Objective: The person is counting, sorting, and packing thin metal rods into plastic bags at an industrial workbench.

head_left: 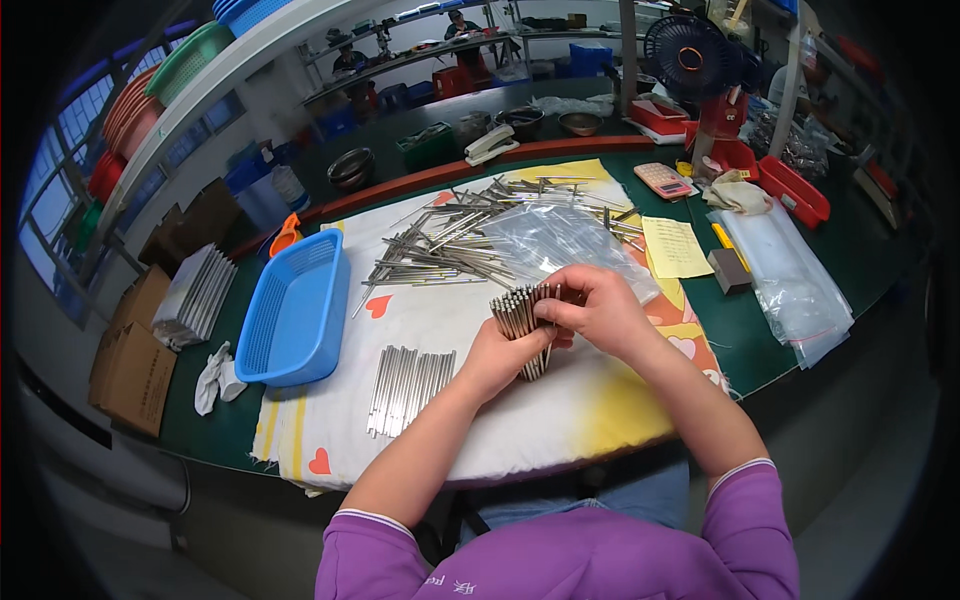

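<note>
A bundle of thin metal rods (517,309) stands upright on the cloth, its ends facing up. Around its near left side my left hand (497,352) is wrapped, closed on it. My right hand (597,309) is at the bundle's right side, thumb and forefinger pinched on a rod at its edge. To the left of the bundle, a row of metal rods (410,388) lies side by side on the cloth. Beyond my hands, a loose pile of metal rods (440,245) lies crisscrossed, partly under a clear plastic bag (565,240).
The white patterned cloth (520,435) covers the green table. At left stand a blue basket (335,330), a cardboard box (135,375) and white gloves (213,378). At right lie a yellow note (675,248), a calculator (665,181), plastic bags (790,280) and a red bin (793,192).
</note>
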`<action>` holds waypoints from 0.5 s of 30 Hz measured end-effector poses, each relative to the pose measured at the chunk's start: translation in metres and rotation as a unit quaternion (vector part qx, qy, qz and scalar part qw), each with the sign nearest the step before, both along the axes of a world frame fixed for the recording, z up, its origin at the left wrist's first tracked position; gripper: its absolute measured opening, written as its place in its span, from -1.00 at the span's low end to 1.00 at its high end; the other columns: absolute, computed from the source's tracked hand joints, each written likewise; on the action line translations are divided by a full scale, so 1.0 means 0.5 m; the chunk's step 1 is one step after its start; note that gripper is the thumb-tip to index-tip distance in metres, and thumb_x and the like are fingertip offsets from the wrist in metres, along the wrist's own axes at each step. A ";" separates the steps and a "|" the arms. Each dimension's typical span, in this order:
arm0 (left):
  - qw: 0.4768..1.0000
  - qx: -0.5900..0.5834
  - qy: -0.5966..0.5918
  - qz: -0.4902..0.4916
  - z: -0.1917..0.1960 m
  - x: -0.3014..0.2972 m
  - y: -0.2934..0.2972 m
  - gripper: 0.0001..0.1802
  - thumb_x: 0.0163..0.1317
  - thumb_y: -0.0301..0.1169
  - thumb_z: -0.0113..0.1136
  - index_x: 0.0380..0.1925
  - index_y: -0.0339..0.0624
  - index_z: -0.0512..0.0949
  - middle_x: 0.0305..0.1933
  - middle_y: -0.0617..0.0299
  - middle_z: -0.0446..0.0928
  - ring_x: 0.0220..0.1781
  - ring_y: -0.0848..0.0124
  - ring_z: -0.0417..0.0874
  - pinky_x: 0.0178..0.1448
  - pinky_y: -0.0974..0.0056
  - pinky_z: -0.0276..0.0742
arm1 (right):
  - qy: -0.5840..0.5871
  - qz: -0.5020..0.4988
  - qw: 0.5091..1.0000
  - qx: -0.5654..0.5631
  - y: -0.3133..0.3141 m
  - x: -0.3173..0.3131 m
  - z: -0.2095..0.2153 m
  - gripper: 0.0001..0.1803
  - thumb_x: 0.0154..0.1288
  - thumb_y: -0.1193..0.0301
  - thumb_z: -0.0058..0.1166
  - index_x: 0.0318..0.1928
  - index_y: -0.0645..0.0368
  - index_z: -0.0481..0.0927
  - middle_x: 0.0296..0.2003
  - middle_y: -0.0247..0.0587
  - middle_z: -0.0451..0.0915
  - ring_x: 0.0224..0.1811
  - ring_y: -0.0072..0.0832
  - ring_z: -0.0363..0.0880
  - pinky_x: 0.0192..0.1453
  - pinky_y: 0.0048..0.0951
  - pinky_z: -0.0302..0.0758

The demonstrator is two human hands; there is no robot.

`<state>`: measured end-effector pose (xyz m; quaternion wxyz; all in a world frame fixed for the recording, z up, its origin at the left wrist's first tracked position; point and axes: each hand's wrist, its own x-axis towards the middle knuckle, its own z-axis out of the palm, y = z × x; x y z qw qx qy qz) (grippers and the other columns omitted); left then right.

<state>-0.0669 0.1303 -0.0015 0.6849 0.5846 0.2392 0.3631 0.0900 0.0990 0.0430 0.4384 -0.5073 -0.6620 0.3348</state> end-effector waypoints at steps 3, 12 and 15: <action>0.999 0.013 0.026 0.037 0.010 -0.004 -0.005 -0.75 0.18 -0.41 0.12 -0.16 -0.31 0.50 -0.25 0.19 0.57 -0.22 0.45 0.60 -0.08 0.36 0.50 | 0.121 -0.031 0.992 -0.025 0.005 -0.013 -0.031 -0.81 0.01 0.44 0.23 -0.35 0.27 0.56 -0.40 -0.19 0.52 -0.49 -0.54 0.52 -0.42 -0.54 0.47; 0.989 0.026 0.064 0.128 -0.008 -0.014 -0.006 -0.77 0.13 -0.40 0.17 -0.21 -0.25 0.53 -0.28 0.31 0.56 -0.22 0.58 0.52 -0.13 0.43 0.45 | 0.063 -0.075 0.986 0.139 0.004 -0.025 -0.065 -0.75 0.05 0.38 0.20 -0.39 0.22 0.41 -0.47 -0.21 0.43 -0.57 -0.47 0.41 -0.44 -0.49 0.37; 0.992 0.007 0.046 0.117 -0.009 -0.022 -0.004 -0.78 0.11 -0.40 0.20 -0.24 -0.24 0.55 -0.29 0.32 0.56 -0.24 0.59 0.52 -0.14 0.43 0.44 | 0.089 -0.039 0.994 0.053 0.002 -0.028 -0.067 -0.74 0.04 0.37 0.20 -0.38 0.22 0.39 -0.48 -0.21 0.43 -0.54 -0.50 0.40 -0.43 -0.49 0.37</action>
